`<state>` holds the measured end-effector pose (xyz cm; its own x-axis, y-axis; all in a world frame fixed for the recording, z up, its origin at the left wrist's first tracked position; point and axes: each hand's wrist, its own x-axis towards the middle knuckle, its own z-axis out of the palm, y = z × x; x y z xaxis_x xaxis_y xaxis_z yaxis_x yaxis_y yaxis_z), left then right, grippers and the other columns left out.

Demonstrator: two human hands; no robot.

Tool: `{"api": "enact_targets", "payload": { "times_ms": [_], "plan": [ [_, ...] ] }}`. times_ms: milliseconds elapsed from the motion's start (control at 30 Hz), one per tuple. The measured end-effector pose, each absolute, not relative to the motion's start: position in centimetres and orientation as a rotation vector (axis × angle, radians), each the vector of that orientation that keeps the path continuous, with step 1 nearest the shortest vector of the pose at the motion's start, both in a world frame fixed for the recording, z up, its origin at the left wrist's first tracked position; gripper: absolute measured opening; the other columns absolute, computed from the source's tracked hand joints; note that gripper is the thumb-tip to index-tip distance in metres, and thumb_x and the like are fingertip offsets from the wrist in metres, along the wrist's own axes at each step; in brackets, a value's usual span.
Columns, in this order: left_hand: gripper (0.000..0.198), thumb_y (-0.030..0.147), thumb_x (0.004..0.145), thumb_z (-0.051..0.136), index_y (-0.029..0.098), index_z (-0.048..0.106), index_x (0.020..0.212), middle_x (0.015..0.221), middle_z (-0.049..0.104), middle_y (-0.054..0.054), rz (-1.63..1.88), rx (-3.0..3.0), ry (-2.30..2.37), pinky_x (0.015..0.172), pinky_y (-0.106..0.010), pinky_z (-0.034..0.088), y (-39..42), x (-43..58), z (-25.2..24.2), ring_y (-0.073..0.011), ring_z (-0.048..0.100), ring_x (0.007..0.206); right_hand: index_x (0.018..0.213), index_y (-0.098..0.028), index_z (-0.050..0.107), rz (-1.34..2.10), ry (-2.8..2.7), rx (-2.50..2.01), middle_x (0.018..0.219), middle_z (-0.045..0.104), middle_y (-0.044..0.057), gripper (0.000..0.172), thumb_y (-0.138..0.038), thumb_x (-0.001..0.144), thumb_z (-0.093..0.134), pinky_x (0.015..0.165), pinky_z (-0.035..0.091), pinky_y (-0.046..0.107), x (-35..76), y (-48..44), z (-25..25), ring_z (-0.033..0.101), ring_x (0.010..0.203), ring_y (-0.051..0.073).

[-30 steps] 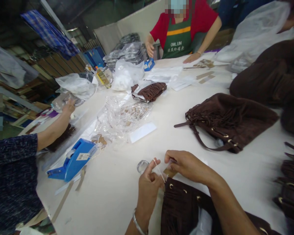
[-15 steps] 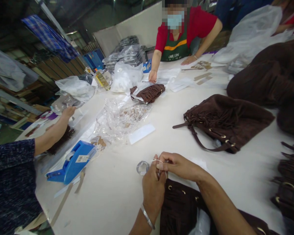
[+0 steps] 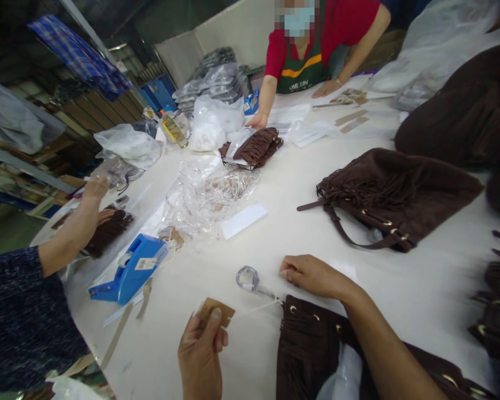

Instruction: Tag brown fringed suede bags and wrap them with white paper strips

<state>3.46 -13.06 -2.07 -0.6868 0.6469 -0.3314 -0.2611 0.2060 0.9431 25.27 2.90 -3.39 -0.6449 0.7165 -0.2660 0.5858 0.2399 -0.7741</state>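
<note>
A small brown card tag (image 3: 217,312) is pinched between the thumb and fingers of my left hand (image 3: 202,350). From the tag a thin white string (image 3: 256,306) runs taut to the top corner of a dark brown fringed bag (image 3: 306,347) with gold eyelets. My right hand (image 3: 308,273) hovers just above that bag's top edge, fingers curled together; whatever they may hold is hidden. Clear plastic wrapping (image 3: 345,372) covers part of the bag. Beyond the bag's corner lies a small ring-shaped roll (image 3: 247,278) in clear wrap.
Another brown bag (image 3: 400,194) lies at right. A blue tape dispenser (image 3: 139,266), a plastic bag of strings (image 3: 216,191) and a white paper strip (image 3: 245,220) lie on the table. Co-workers handle bags at left and across; a fringed brown bag (image 3: 256,149) is before the far one.
My hands were together at the string by the bag's corner. Now they are apart: my left hand has moved left and down with the tag, stretching the string. The left co-worker's arm shifted.
</note>
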Motion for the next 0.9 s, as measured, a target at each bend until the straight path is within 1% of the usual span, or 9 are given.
{"api": "enact_targets", "payload": {
  "times_ms": [167, 267, 367, 433, 500, 600, 700, 800, 900],
  "plan": [
    [0.051, 0.039, 0.062, 0.082, 0.014, 0.062, 0.102, 0.072, 0.059, 0.003, 1.339, 0.248, 1.978, 0.045, -0.020, 0.038, -16.4, -0.2, -3.3, -0.0043, 0.039, 0.046, 0.081, -0.018, 0.062, 1.357, -2.349, -1.280, 0.077, 0.067, 0.003, 0.016, -0.020, 0.087, 0.047, 0.061, 0.033, 0.024, 25.1, 3.1, -4.2, 0.055, 0.068, 0.015],
    [0.058, 0.042, 0.070, 0.073, 0.017, 0.056, 0.119, 0.099, 0.065, -0.006, 1.278, 0.486, 2.378, 0.052, -0.027, 0.046, -16.9, -0.5, -3.0, -0.0093, 0.051, 0.053, 0.080, -0.018, 0.061, 1.373, -2.326, -1.294, 0.076, 0.067, 0.002, 0.018, -0.016, 0.086, 0.044, 0.061, 0.033, 0.023, 25.0, 3.1, -4.3, 0.056, 0.067, 0.014],
    [0.045, 0.034, 0.082, 0.064, 0.021, 0.055, 0.124, 0.125, 0.058, -0.013, 1.231, 1.168, 2.583, 0.074, -0.035, 0.052, -15.6, 2.3, -2.0, -0.0188, 0.063, 0.081, 0.082, -0.018, 0.062, 1.321, -2.353, -1.302, 0.078, 0.067, 0.003, 0.017, -0.017, 0.086, 0.045, 0.061, 0.033, 0.024, 24.7, 3.1, -4.2, 0.056, 0.067, 0.015],
    [0.033, 0.024, 0.091, 0.052, 0.023, 0.057, 0.123, 0.126, 0.060, -0.013, 1.072, 1.643, 2.254, 0.091, -0.038, 0.048, -13.9, 5.6, -1.9, -0.0237, 0.061, 0.105, 0.085, -0.018, 0.062, 1.288, -2.368, -1.303, 0.080, 0.068, 0.004, 0.017, -0.020, 0.088, 0.046, 0.061, 0.033, 0.024, 24.7, 3.1, -4.2, 0.056, 0.068, 0.015],
    [0.037, 0.019, 0.093, 0.046, 0.025, 0.056, 0.128, 0.132, 0.058, -0.011, 0.804, 1.862, 1.950, 0.098, -0.040, 0.046, -12.1, 8.9, -2.6, -0.0262, 0.056, 0.118, 0.089, -0.018, 0.063, 1.275, -2.358, -1.281, 0.084, 0.068, 0.004, 0.018, -0.024, 0.090, 0.046, 0.063, 0.034, 0.024, 24.8, 3.1, -4.1, 0.057, 0.071, 0.016],
    [0.038, 0.018, 0.094, 0.044, 0.019, 0.055, 0.130, 0.127, 0.060, -0.014, 0.563, 1.982, 1.886, 0.095, -0.044, 0.048, -10.1, 12.2, -4.5, -0.0296, 0.058, 0.114, 0.094, -0.019, 0.063, 1.232, -2.317, -1.256, 0.086, 0.068, 0.004, 0.020, -0.029, 0.093, 0.045, 0.067, 0.038, 0.025, 25.4, 3.3, -4.0, 0.059, 0.076, 0.017],
    [0.035, 0.014, 0.094, 0.043, 0.017, 0.057, 0.126, 0.117, 0.064, -0.013, 0.457, 2.092, 1.928, 0.087, -0.042, 0.051, -9.7, 12.9, -6.1, -0.0277, 0.061, 0.104, 0.099, -0.020, 0.062, 1.144, -2.276, -1.289, 0.088, 0.068, 0.003, 0.023, -0.030, 0.095, 0.042, 0.069, 0.040, 0.026, 25.3, 3.3, -3.3, 0.060, 0.079, 0.017],
    [0.036, 0.010, 0.093, 0.043, 0.018, 0.057, 0.125, 0.116, 0.064, -0.012, 0.395, 2.197, 1.928, 0.082, -0.038, 0.052, -10.1, 12.4, -6.8, -0.0254, 0.061, 0.099, 0.110, -0.019, 0.061, 1.029, -2.354, -1.277, 0.101, 0.067, 0.006, 0.024, -0.027, 0.094, 0.045, 0.076, 0.042, 0.027, 23.1, 3.2, -2.1, 0.061, 0.090, 0.018],
    [0.037, 0.005, 0.088, 0.045, 0.017, 0.060, 0.120, 0.111, 0.066, -0.013, 0.270, 2.263, 1.923, 0.078, -0.037, 0.051, -10.3, 12.0, -6.7, -0.0259, 0.062, 0.093, 0.129, -0.024, 0.055, 0.860, -2.644, -1.057, 0.117, 0.061, 0.009, 0.040, -0.021, 0.088, 0.051, 0.080, 0.044, 0.029, 18.9, 3.2, -1.5, 0.060, 0.101, 0.021]
  ]
}}
